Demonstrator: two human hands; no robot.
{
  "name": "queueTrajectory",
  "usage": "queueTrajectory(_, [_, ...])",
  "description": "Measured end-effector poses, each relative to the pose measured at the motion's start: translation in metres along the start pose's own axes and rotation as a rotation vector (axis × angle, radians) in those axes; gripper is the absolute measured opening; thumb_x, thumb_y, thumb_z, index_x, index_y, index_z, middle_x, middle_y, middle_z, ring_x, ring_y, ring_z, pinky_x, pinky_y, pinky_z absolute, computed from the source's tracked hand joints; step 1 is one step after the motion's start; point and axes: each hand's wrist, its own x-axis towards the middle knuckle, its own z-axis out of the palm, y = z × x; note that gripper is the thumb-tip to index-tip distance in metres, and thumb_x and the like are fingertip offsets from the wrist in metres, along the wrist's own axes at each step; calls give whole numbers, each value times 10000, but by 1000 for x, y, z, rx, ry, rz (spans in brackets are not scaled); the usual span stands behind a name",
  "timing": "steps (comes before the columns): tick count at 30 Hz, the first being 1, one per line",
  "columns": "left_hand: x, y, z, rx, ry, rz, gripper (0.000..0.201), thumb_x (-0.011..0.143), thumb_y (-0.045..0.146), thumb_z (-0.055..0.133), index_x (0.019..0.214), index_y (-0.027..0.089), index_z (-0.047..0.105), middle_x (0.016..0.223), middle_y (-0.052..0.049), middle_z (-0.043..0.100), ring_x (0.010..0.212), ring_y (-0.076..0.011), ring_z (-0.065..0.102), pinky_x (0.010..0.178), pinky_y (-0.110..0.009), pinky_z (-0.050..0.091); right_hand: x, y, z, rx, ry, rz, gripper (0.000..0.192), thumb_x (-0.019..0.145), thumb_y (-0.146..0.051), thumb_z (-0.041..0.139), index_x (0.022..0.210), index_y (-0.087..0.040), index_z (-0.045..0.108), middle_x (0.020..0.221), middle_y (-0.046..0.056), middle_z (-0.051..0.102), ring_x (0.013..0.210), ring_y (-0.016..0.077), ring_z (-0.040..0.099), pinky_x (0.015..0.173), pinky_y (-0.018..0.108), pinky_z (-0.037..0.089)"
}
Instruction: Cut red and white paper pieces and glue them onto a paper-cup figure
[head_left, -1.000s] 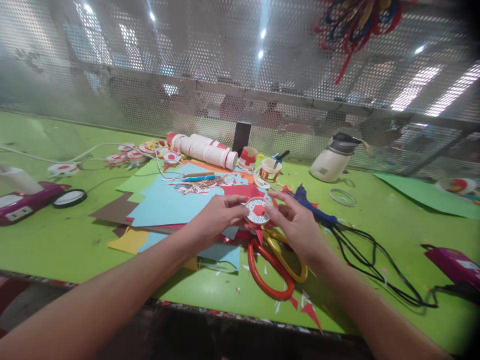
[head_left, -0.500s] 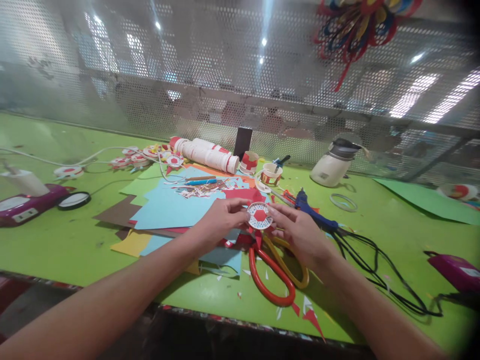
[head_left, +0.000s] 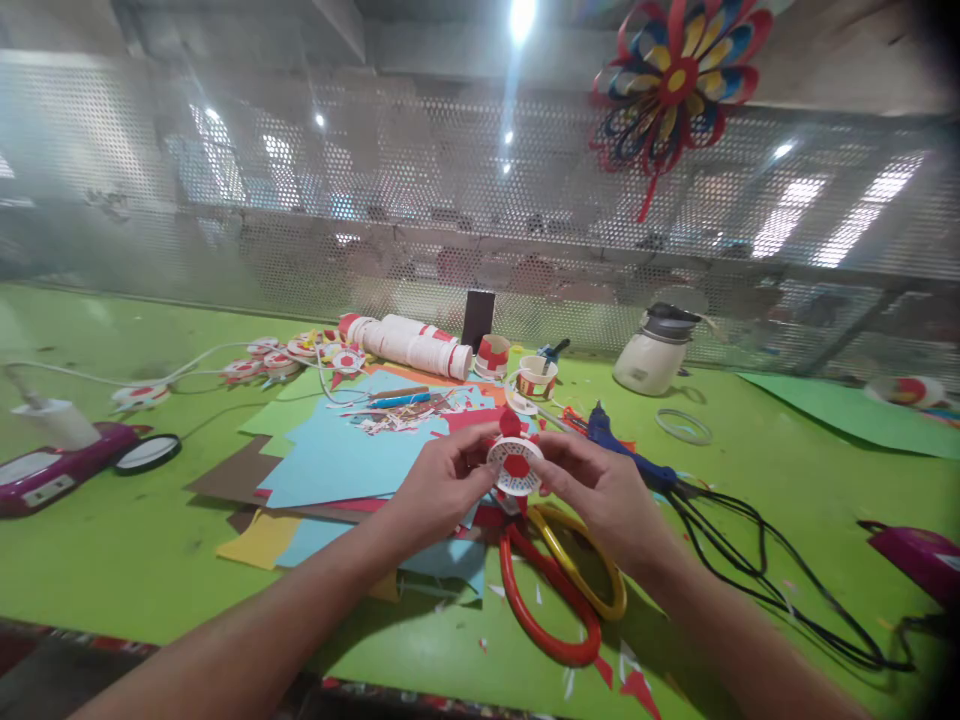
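Observation:
A small round paper ornament (head_left: pixel 516 466), white with a red centre and red pointed pieces round its edge, is held up between my two hands. My left hand (head_left: pixel 459 474) pinches its left rim, thumb in front. On the opposite rim, my right hand (head_left: pixel 596 484) grips it with thumb and fingers. Just below lie big scissors (head_left: pixel 551 598) with one red and one yellow handle; their blades are hidden. Under and left of my left hand spreads a stack of coloured paper sheets (head_left: pixel 341 455). A blue glue gun (head_left: pixel 626 452) rests beyond my right hand.
Similar paper ornaments (head_left: pixel 279 362) sit at the back left near a white paper roll (head_left: pixel 405 346). Paper cups (head_left: pixel 538 378), a white jug (head_left: pixel 654 352) and a tape ring (head_left: pixel 682 427) stand behind. Black cables (head_left: pixel 757 560) and purple power strips (head_left: pixel 67 470) flank the work area.
The view has tilted up, so the table sits lower in the picture. Both hands still hold the ornament, now tipped slightly, with a red point showing at its top.

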Motion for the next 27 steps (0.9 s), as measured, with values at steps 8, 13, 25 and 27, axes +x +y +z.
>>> queueTrajectory(8, [-2, 6, 1, -57, 11, -6, 276, 718, 244, 665, 973, 152, 611, 974, -78, 657, 898, -189, 605, 816, -312, 463, -4, -2, 1, 21, 29, -55, 238, 776, -353, 639, 969, -214, 638, 881, 31, 678, 793, 166, 624, 718, 312, 513])
queueTrajectory(13, [-1, 3, 1, -86, -2, -59, 261, 739, 296, 657, 949, 151, 606, 947, -72, 662, 845, -177, 616, 786, -311, 475, -4, 0, 2, 25, 17, -63, 241, 781, -342, 640, 979, -206, 632, 875, 28, 662, 778, 149, 605, 733, 300, 508])
queueTrajectory(25, [1, 0, 0, -76, 43, -152, 272, 691, 347, 702, 832, 139, 599, 786, -32, 649, 710, -144, 593, 676, -265, 461, -5, -7, 4, 37, 9, 7, 237, 769, -358, 636, 934, -190, 654, 884, 39, 684, 791, 173, 627, 727, 309, 509])
queueTrajectory(27, [2, -2, -1, -114, 30, -178, 287, 680, 348, 715, 840, 139, 600, 789, -28, 649, 705, -141, 595, 678, -265, 465, -4, -8, 4, 30, 18, 12, 233, 761, -358, 643, 922, -192, 664, 873, 34, 687, 782, 171, 624, 712, 303, 508])
